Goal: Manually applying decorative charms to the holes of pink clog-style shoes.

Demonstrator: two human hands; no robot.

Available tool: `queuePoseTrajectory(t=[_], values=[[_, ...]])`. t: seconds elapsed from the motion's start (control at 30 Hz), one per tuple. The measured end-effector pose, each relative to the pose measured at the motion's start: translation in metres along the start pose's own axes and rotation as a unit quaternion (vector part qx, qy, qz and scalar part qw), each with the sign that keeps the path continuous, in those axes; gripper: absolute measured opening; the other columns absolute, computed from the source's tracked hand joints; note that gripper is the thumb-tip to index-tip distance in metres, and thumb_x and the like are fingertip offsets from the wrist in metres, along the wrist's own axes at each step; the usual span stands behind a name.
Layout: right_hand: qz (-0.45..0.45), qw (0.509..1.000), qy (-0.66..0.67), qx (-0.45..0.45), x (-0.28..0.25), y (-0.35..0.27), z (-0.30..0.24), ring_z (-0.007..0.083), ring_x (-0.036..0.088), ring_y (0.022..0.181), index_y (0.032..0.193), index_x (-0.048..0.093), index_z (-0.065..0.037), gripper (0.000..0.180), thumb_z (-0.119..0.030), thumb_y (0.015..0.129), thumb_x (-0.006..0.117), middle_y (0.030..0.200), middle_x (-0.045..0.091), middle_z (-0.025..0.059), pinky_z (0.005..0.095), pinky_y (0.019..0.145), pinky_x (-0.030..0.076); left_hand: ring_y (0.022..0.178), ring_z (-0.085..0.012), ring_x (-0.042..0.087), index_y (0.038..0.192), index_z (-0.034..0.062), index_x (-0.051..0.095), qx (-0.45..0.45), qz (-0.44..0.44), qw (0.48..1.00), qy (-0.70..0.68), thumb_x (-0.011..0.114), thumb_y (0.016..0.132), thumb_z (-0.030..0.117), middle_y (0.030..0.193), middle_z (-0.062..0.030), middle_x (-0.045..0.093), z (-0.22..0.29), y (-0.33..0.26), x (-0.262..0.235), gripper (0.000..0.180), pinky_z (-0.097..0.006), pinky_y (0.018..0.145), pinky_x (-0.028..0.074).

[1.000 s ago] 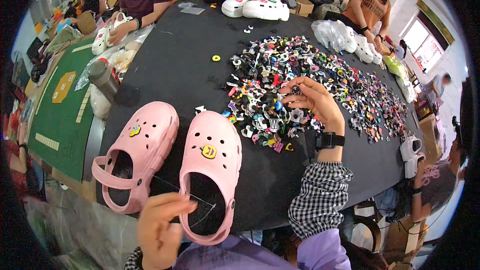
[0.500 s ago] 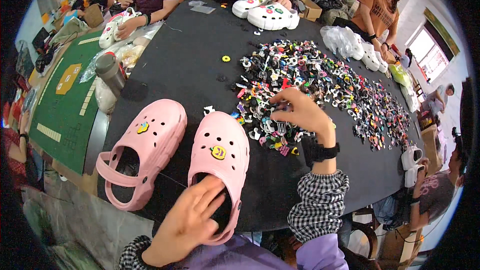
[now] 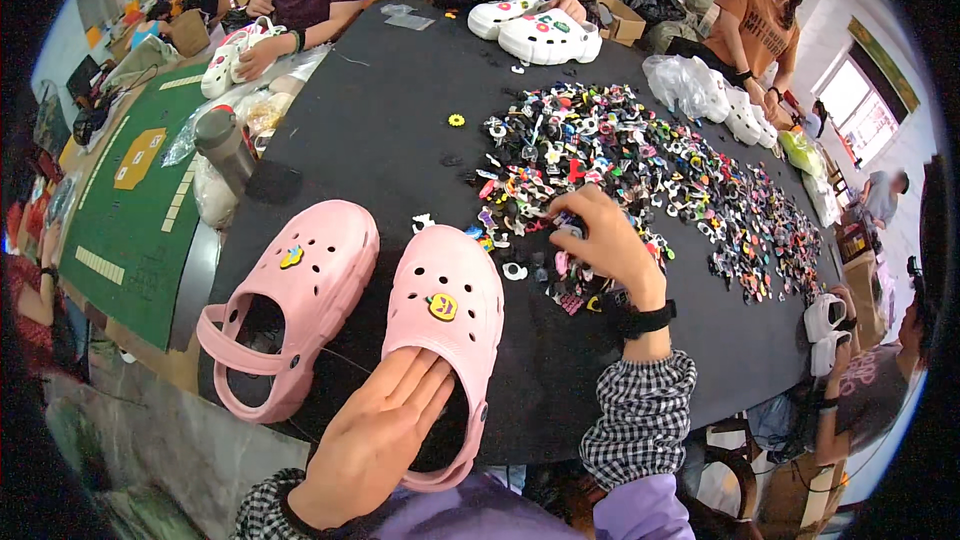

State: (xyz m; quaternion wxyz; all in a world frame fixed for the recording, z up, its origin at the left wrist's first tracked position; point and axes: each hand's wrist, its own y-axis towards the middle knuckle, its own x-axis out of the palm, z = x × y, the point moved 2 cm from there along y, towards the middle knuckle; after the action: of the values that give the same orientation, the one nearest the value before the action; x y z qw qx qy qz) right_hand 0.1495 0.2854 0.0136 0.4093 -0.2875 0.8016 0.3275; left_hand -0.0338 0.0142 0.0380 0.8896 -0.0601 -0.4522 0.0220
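Two pink clogs stand side by side near the table's front left. The left clog (image 3: 330, 240) bears a small yellow-and-blue shoe charm (image 3: 291, 257); its heel strap lies across its opening. On the right clog (image 3: 465, 280) sits a yellow pumpkin-shaped charm (image 3: 442, 307). My left hand (image 3: 375, 430) reaches into this clog, fingers stretched out and their tips hidden under the upper. At the near edge of a big pile of mixed shoe charms (image 3: 600, 140), my right hand (image 3: 610, 240) is bent, thumb and forefinger curled toward each other; what lies between them is unclear.
A yellow flower-like charm (image 3: 456, 121) lies alone on the black table (image 3: 380, 100). White clogs (image 3: 550, 37) stand at the far edge, before a seated person. A grey flask (image 3: 222, 145) is at left, by a green board (image 3: 140, 230). Other people sit around.
My left hand has slid deeper into the right clog, its fingers straightened. My right hand has shifted slightly right and nearer; a white letter-shaped charm beneath it no longer shows.
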Motion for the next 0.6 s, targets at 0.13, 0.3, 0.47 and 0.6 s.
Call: queuePoseTrajectory(t=[0.13, 0.3, 0.47, 0.6], values=[[0.101, 0.993, 0.018, 0.06, -0.012, -0.008, 0.013, 0.0336, 0.059, 0.093, 0.103, 0.062, -0.005, 0.027, -0.012, 0.078, 0.068, 0.099, 0.059, 0.0151, 0.0385, 0.084, 0.047, 0.142, -0.0292, 0.016, 0.145, -0.0053, 0.011, -0.015, 0.003, 0.999, 0.029, 0.045, 0.087, 0.008, 0.151, -0.0186, 0.019, -0.006, 0.017, 0.0, 0.068, -0.041, 0.117, 0.012], [0.123, 0.987, -0.025, 0.097, -0.017, -0.017, 0.027, 0.0335, 0.058, 0.095, 0.113, 0.061, -0.003, 0.031, -0.014, 0.085, 0.064, 0.097, 0.058, 0.0163, 0.0384, 0.084, 0.046, 0.138, -0.0276, 0.026, 0.143, -0.0022, 0.02, -0.035, 0.029, 0.998, 0.044, 0.047, 0.089, 0.016, 0.148, -0.0148, 0.029, -0.007, 0.023, 0.001, 0.063, -0.041, 0.115, 0.018], [0.126, 0.987, -0.038, 0.094, -0.016, -0.019, 0.034, 0.033, 0.056, 0.086, 0.119, 0.059, -0.002, 0.031, -0.012, 0.089, 0.058, 0.093, 0.056, 0.0174, 0.0389, 0.079, 0.045, 0.131, -0.0234, 0.036, 0.14, 0.0011, 0.027, -0.079, 0.051, 0.995, -0.034, 0.039, 0.097, 0.017, 0.142, -0.0109, 0.037, -0.007, 0.032, -0.004, 0.047, -0.04, 0.111, 0.025], [0.143, 0.983, -0.016, 0.11, -0.017, -0.021, 0.036, 0.0345, 0.058, 0.085, 0.116, 0.059, -0.001, 0.027, -0.01, 0.09, 0.054, 0.093, 0.059, 0.018, 0.0393, 0.078, 0.046, 0.132, -0.0237, 0.035, 0.141, 0.0018, 0.025, -0.089, 0.048, 0.994, -0.042, 0.036, 0.1, 0.023, 0.143, -0.0115, 0.036, -0.013, 0.036, -0.008, 0.048, -0.04, 0.111, 0.025]])
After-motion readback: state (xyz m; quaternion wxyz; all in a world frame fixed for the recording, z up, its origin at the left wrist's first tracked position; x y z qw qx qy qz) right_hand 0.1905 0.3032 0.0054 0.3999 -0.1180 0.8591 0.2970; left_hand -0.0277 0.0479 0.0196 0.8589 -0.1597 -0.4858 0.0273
